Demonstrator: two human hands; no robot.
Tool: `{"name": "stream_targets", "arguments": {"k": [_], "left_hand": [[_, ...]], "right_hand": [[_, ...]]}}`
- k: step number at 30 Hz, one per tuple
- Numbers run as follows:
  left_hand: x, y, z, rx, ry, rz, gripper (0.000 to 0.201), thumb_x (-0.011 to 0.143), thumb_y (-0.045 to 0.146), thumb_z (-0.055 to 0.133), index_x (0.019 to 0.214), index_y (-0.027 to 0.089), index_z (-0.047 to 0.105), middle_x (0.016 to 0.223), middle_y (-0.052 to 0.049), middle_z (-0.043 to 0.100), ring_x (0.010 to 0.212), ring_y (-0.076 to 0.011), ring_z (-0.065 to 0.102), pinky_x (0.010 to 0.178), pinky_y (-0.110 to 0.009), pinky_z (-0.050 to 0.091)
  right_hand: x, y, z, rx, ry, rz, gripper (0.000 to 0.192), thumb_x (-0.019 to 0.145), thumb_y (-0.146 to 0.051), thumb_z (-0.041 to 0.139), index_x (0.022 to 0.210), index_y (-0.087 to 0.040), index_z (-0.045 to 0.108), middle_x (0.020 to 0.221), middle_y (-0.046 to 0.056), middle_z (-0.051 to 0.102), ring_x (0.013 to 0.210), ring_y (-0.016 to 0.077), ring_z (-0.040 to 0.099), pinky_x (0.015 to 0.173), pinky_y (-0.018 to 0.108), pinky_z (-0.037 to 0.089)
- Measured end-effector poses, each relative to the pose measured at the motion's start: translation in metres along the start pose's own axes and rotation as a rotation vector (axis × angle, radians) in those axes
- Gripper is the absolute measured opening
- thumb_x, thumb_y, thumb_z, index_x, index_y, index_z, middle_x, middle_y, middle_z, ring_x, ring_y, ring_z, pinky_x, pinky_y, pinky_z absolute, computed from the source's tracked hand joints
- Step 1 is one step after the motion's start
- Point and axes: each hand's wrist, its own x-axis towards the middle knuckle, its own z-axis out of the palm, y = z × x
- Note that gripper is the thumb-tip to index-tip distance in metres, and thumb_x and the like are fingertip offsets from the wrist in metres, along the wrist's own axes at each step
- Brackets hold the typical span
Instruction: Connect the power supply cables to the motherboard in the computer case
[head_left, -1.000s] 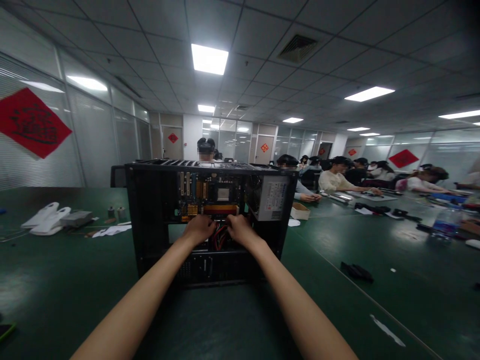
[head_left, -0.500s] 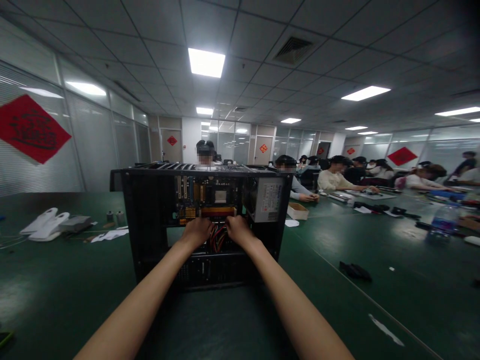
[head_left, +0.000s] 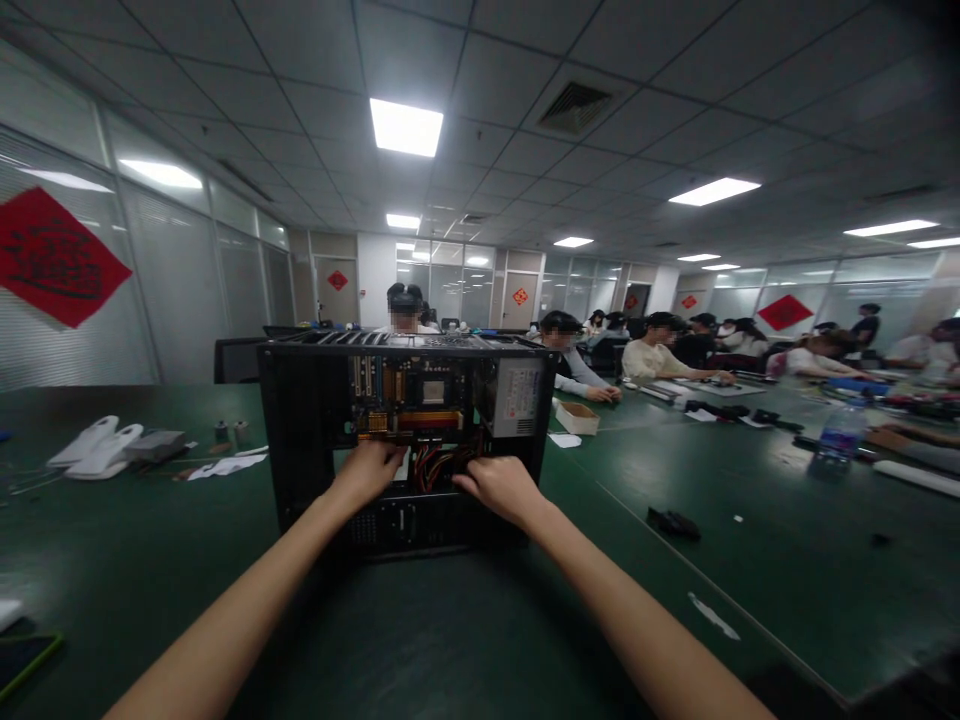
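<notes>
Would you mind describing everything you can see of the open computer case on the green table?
The computer case is a black metal frame standing on the green table, its open side facing the camera. Inside, a motherboard with coloured slots sits at the back, a grey power supply at the upper right, and a bundle of red, yellow and black cables below. The left hand and the right hand both reach into the opening at the cables.
</notes>
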Motion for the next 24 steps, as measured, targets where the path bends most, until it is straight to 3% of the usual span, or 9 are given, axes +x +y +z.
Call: {"name": "stream_targets", "arguments": {"k": [2, 4, 7, 10, 17, 24], "left_hand": [[-0.027, 0.005, 0.004, 0.063, 0.004, -0.008, 0.056, 0.099, 0.048, 0.029, 0.079, 0.021, 0.074, 0.081, -0.009, 0.074, 0.076, -0.0233, 0.069, 0.063, -0.029, 0.042], [-0.050, 0.013, 0.013, 0.197, 0.123, 0.025, 0.059, 0.100, 0.046, 0.024, 0.080, 0.019, 0.073, 0.080, -0.011, 0.074, 0.075, -0.0255, 0.068, 0.066, -0.032, 0.041], [-0.066, 0.024, 0.026, 0.279, 0.289, 0.043, 0.059, 0.101, 0.041, 0.024, 0.075, 0.017, 0.071, 0.078, -0.011, 0.074, 0.073, -0.0256, 0.068, 0.070, -0.035, 0.039], [-0.065, 0.025, 0.033, 0.288, 0.397, 0.028, 0.056, 0.100, 0.039, 0.028, 0.069, 0.017, 0.069, 0.073, -0.009, 0.073, 0.069, -0.0245, 0.066, 0.068, -0.036, 0.035], [-0.056, 0.004, 0.044, 0.282, 0.565, 0.128, 0.048, 0.095, 0.034, 0.039, 0.059, 0.018, 0.067, 0.064, -0.006, 0.071, 0.059, -0.0202, 0.062, 0.062, -0.033, 0.029], [-0.053, -0.024, 0.044, 0.176, 0.689, -0.069, 0.051, 0.092, 0.039, 0.041, 0.054, 0.019, 0.068, 0.058, -0.009, 0.068, 0.055, -0.0207, 0.058, 0.059, -0.031, 0.027]], "right_hand": [[-0.025, 0.009, 0.003, -0.105, -0.035, -0.094, 0.042, 0.099, -0.049, 0.041, 0.091, -0.015, 0.065, 0.084, 0.012, 0.070, 0.078, 0.0218, 0.065, 0.069, 0.029, 0.037], [-0.041, 0.013, 0.010, -0.187, -0.002, -0.134, 0.031, 0.100, -0.037, 0.043, 0.093, -0.014, 0.063, 0.084, 0.011, 0.068, 0.076, 0.0209, 0.063, 0.070, 0.031, 0.035], [-0.049, 0.005, 0.020, -0.254, 0.090, -0.051, 0.020, 0.099, -0.024, 0.043, 0.095, -0.015, 0.060, 0.086, 0.009, 0.065, 0.078, 0.0217, 0.060, 0.073, 0.033, 0.032], [-0.047, -0.007, 0.023, -0.279, 0.117, 0.062, 0.017, 0.098, -0.026, 0.046, 0.097, -0.016, 0.059, 0.088, 0.010, 0.064, 0.082, 0.0239, 0.058, 0.074, 0.035, 0.032], [-0.045, -0.020, 0.013, -0.279, 0.066, 0.112, 0.019, 0.099, -0.026, 0.044, 0.098, -0.015, 0.060, 0.088, 0.011, 0.065, 0.083, 0.0239, 0.060, 0.074, 0.035, 0.035], [-0.054, -0.071, 0.002, -0.316, 0.077, 0.125, 0.019, 0.097, -0.020, 0.043, 0.091, -0.013, 0.059, 0.079, 0.013, 0.065, 0.072, 0.0248, 0.062, 0.069, 0.037, 0.041]]}}
